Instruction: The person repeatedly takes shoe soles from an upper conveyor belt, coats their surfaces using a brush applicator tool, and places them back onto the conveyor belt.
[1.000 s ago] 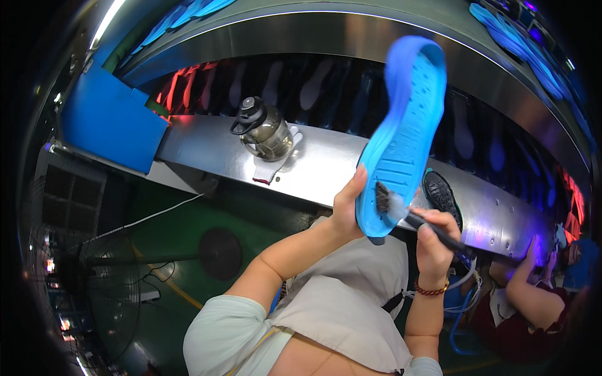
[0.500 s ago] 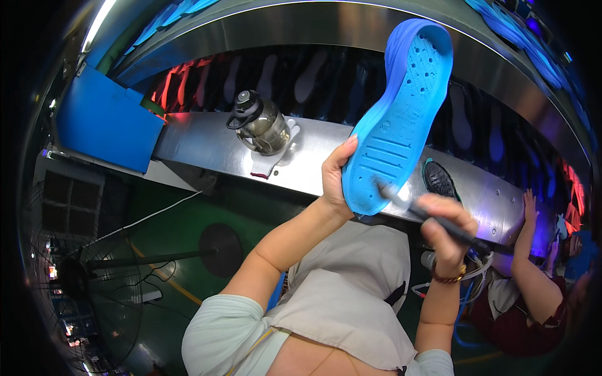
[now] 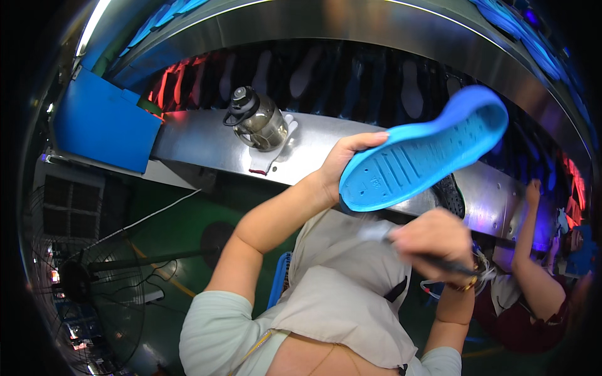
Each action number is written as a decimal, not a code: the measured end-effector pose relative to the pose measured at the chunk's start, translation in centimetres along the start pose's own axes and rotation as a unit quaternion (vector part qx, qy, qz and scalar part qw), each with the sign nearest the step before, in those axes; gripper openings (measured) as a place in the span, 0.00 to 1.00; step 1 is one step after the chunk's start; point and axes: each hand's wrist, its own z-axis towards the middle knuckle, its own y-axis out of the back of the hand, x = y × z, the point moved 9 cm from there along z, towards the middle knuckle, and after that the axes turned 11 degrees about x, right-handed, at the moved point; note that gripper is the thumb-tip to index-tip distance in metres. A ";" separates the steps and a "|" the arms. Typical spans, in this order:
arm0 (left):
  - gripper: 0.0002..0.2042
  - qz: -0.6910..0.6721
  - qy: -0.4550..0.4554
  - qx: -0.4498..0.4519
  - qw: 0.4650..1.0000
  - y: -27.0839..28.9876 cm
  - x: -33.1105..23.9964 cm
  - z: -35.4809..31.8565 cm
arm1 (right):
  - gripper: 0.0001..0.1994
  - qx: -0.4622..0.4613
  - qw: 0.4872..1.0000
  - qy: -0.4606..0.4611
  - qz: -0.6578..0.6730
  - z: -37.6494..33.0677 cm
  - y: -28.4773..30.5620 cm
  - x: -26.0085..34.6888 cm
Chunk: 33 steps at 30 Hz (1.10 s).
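My left hand (image 3: 342, 164) grips a blue shoe sole (image 3: 401, 169) by its near end, thumb along the upper edge. The sole is tilted, its far end raised to the right, and its recessed, ribbed inner face shows. Lower right of it, my right hand (image 3: 436, 243) is closed around a dark-handled brush (image 3: 448, 264). The pale front part of the brush is smeared by motion and sits just below the sole, apart from it. A dark perforated sole (image 3: 449, 193) lies on the metal ledge behind, partly covered by the blue one.
A metal ledge (image 3: 200, 141) crosses ahead, bearing a dark-lidded jug (image 3: 260, 122) and a pale glove (image 3: 262, 161). Behind it, several soles hang in a dark rack. A blue panel (image 3: 103, 125) and a fan (image 3: 75, 282) stand left. Another person's arm (image 3: 525, 235) reaches in at right.
The blue sole has swung clockwise, its far end now lower and further right. My right hand has drawn the brush down and away from the sole's inner face.
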 end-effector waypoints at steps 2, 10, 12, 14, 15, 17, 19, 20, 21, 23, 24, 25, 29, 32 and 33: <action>0.20 0.025 0.088 0.017 0.996 -1.1 2.0 -0.1 | 0.10 -0.055 0.997 -0.018 -0.047 -0.2 2.1 -1.0; 0.27 0.200 0.208 -0.065 0.955 -0.1 2.9 -1.8 | 0.08 0.066 0.995 -0.062 -0.029 -2.2 1.2 -3.2; 0.27 0.216 0.234 -0.054 0.946 1.3 3.6 -1.7 | 0.09 0.109 0.991 -0.068 -0.032 -2.8 -0.4 -3.7; 0.27 0.269 0.235 -0.060 0.932 1.4 3.3 -2.2 | 0.11 0.233 0.963 -0.104 -0.082 -3.2 -2.2 -4.0; 0.27 0.270 0.236 -0.059 0.931 1.0 3.0 -2.3 | 0.11 0.231 0.964 -0.106 -0.083 -3.3 -1.7 -4.1; 0.27 0.238 0.205 -0.078 0.946 0.9 2.3 -2.9 | 0.11 0.160 0.986 -0.053 0.009 -3.0 0.4 -3.9; 0.28 0.244 0.204 -0.076 0.945 0.9 2.2 -2.9 | 0.10 0.111 0.991 -0.078 -0.017 -2.7 2.3 -4.9; 0.29 0.258 0.218 -0.061 0.939 0.8 2.3 -2.8 | 0.10 0.122 0.988 -0.095 -0.010 -3.4 1.4 -5.5; 0.29 0.272 0.232 -0.045 0.933 0.9 2.5 -2.7 | 0.11 0.132 0.985 -0.113 -0.003 -4.1 0.4 -6.0; 0.28 0.288 0.226 -0.056 0.929 2.0 2.3 -3.2 | 0.11 0.173 0.977 -0.107 -0.059 -3.7 0.6 -4.8; 0.28 0.279 0.214 -0.079 0.933 2.4 1.7 -3.5 | 0.10 0.185 0.973 -0.109 -0.088 -3.5 0.9 -4.4; 0.28 0.267 0.204 -0.100 0.937 2.6 1.5 -3.6 | 0.08 0.199 0.966 -0.113 -0.117 -3.5 1.0 -4.3; 0.28 0.303 0.187 -0.068 0.932 1.5 0.5 -3.7 | 0.07 0.024 0.996 -0.088 0.011 -4.4 3.2 -6.8; 0.28 0.314 0.174 -0.079 0.930 1.9 0.1 -3.9 | 0.09 0.100 0.981 -0.164 -0.025 -6.0 2.4 -7.7; 0.28 0.289 0.164 -0.086 0.939 2.1 0.0 -4.0 | 0.09 0.098 0.981 -0.163 -0.027 -5.9 2.5 -7.3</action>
